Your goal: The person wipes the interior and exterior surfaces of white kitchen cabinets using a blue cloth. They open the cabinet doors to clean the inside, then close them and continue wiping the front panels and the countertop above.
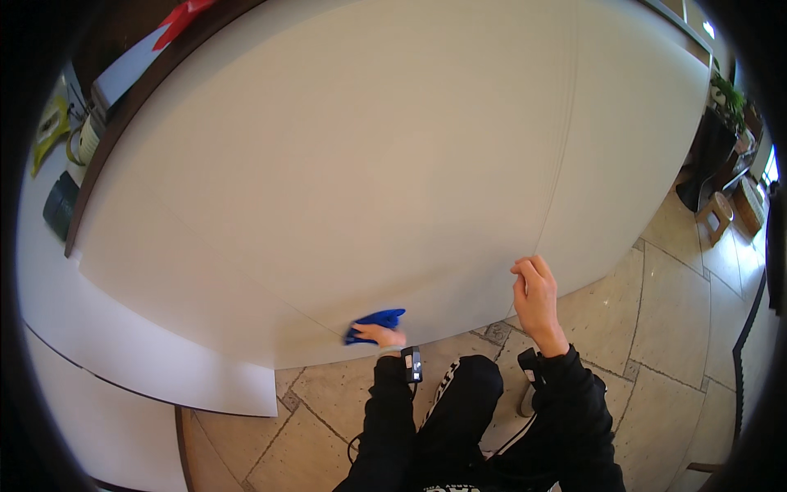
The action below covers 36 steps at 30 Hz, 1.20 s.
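Note:
My left hand [382, 336] grips a bunched blue cloth [380, 318], held against the lower part of a broad off-white panel [344, 184]. The cloth lies close to a thin seam that slants down across the panel. Farther right, my right hand [537, 295] is raised in front of the panel's lower edge, near a set of vertical grooves. Its fingers are loosely bent and hold nothing; whether they touch the panel I cannot tell. Small black devices are strapped at both wrists. My bent knee [476, 378] is just below the panel.
Stone-tile floor [664, 320] runs beneath and to the right. A white ledge [184, 350] juts out at left. Past the panel's brown edge [123, 132] stand a dark green container [61, 203] and other items. A small wooden stool [716, 216] and a plant [728, 98] are far right.

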Each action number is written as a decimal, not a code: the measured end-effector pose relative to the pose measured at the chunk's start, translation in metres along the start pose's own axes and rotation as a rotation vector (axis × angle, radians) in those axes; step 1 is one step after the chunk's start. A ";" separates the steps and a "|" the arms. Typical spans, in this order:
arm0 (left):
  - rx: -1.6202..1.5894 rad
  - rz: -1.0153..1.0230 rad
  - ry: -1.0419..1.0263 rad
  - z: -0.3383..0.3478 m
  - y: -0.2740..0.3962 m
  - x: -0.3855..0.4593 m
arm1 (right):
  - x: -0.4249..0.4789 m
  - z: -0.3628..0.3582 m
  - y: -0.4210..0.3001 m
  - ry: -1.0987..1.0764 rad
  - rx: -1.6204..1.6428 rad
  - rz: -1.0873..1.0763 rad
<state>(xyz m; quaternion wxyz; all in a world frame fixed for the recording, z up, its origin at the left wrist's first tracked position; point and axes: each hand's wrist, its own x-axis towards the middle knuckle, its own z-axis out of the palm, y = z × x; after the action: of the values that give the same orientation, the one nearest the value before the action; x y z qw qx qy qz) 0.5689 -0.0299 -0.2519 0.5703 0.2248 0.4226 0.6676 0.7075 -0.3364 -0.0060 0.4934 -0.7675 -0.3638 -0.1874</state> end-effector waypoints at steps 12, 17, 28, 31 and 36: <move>0.801 1.038 -0.077 0.079 0.117 -0.059 | 0.000 -0.019 0.008 -0.004 -0.088 -0.007; 1.230 1.778 -0.805 0.061 0.051 -0.094 | -0.002 -0.024 0.011 -0.062 -0.115 0.031; 1.490 1.639 -1.925 0.010 0.012 -0.049 | -0.006 -0.041 0.032 -0.052 -0.189 0.018; 1.585 1.731 -1.890 0.039 0.047 -0.071 | -0.006 -0.056 0.032 -0.042 -0.205 0.005; 1.167 1.878 -1.767 0.116 0.017 -0.197 | -0.010 -0.065 0.038 -0.024 -0.210 0.017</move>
<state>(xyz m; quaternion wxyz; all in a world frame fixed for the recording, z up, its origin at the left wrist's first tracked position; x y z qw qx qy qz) 0.6989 -0.1817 -0.1397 -0.1801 0.9558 -0.1618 0.1666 0.7339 -0.4078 -0.0068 0.4075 -0.8202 -0.3414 -0.2112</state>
